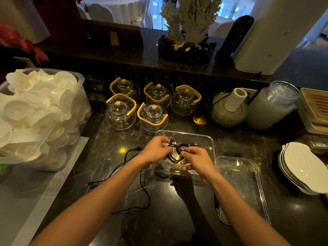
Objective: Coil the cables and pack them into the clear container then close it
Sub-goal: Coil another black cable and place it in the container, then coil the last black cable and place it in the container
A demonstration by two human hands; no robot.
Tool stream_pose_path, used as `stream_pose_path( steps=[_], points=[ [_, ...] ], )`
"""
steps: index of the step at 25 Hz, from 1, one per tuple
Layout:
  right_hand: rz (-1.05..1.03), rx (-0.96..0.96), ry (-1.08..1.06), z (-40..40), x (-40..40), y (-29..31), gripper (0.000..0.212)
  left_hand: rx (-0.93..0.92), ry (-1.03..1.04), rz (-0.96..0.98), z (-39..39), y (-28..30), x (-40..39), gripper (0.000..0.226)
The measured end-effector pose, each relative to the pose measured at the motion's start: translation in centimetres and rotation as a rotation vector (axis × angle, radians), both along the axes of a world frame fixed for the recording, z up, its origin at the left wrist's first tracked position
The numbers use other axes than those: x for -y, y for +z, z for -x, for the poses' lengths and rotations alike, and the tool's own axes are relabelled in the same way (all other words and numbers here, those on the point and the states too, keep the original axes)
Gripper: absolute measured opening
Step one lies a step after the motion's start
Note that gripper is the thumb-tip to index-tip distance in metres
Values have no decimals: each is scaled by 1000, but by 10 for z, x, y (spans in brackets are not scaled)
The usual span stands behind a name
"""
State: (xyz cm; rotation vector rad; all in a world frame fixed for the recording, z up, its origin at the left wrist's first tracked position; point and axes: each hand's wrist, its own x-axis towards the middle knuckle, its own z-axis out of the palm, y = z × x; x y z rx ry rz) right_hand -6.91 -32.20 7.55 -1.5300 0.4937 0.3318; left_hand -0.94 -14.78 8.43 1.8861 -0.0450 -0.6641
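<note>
A small coiled black cable (176, 153) is held between both hands, just above the clear container (210, 142) on the dark marble counter. My left hand (156, 150) pinches the coil's left side, and my right hand (196, 159) grips its right side. Another black cable (142, 185) lies loose and uncoiled on the counter, under my left forearm. The container's clear lid (255, 185) lies flat to the right of the container.
Several glass teapots (152, 118) with wooden handles stand behind the container. A large plastic tub of white dishes (40, 112) sits at the left, stacked white plates (305, 167) at the right. Glass jars (271, 105) stand at the back right.
</note>
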Motion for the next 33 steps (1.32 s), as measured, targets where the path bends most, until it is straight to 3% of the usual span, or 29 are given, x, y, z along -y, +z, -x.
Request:
stream_pose_path(
  steps=[6,9,10,15,21,25,30,33],
  points=[
    [207,-135,190,-27,0,-40,13,213,-244,-530,-11,-31,-2,14],
    [263,-204,261,-35,-5,-63,1,324,-390,-755,-12,-33,9,16],
    [283,-215,277,-36,-6,-69,7,354,-445,-818,-12,-32,14,20],
    [366,-213,387,-44,-10,-81,9,444,-615,-967,-18,-38,26,36],
    [594,-170,619,-49,-10,-87,3,407,-763,-1053,-23,-40,33,36],
    [595,-150,655,-51,-13,-85,11,390,-754,-921,-24,-32,30,28],
    [512,-200,665,-59,-3,-67,14,411,-207,-400,-36,-16,-19,23],
    [583,-80,614,-64,5,-38,17,401,44,-365,-31,-18,-64,22]
  ],
)
